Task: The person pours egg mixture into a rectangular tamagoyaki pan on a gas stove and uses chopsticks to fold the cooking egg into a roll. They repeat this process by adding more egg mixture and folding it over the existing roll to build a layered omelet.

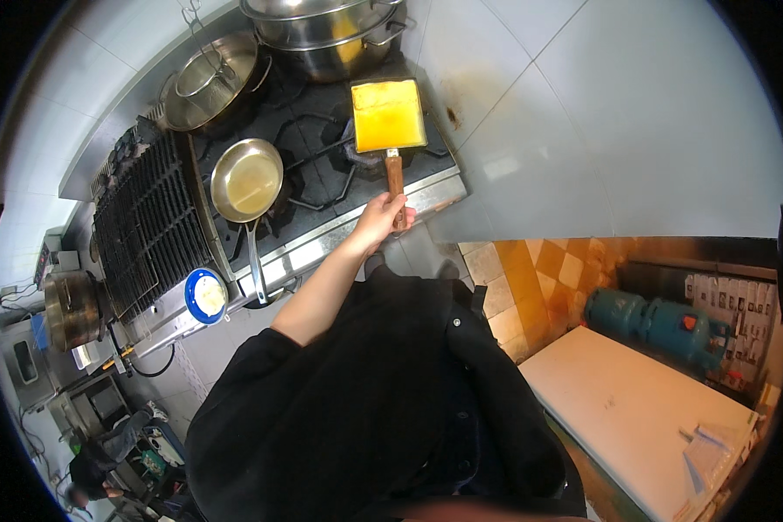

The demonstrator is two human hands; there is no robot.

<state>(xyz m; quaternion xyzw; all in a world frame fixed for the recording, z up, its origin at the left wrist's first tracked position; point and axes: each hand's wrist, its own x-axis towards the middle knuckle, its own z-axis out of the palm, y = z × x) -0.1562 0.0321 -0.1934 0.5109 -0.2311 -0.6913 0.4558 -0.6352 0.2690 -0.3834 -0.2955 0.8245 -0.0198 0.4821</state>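
Note:
My left hand (381, 219) is closed around the wooden handle (395, 180) of a rectangular omelette pan. The pan sits over the right front burner of the black gas stove. Bright yellow egg (390, 123) fills it, with a paler, lightly browned strip along the far side and a smooth, glossy layer nearer the handle. Left of it stands a round steel frying pan (257, 224) with a shallow yellowish liquid (254, 183), its handle pointing toward me. My right sleeve (518, 409) hangs at my side; the right hand is not visible.
A steel pot (309, 35) and a wide pan with a strainer (202, 76) stand at the back. A black grill grate (139, 230) lies left, with a blue-rimmed bowl (206, 297) in front. Tiled wall (531, 130) bounds the right; teal gas cylinders (613, 311) stand behind a white board (626, 409).

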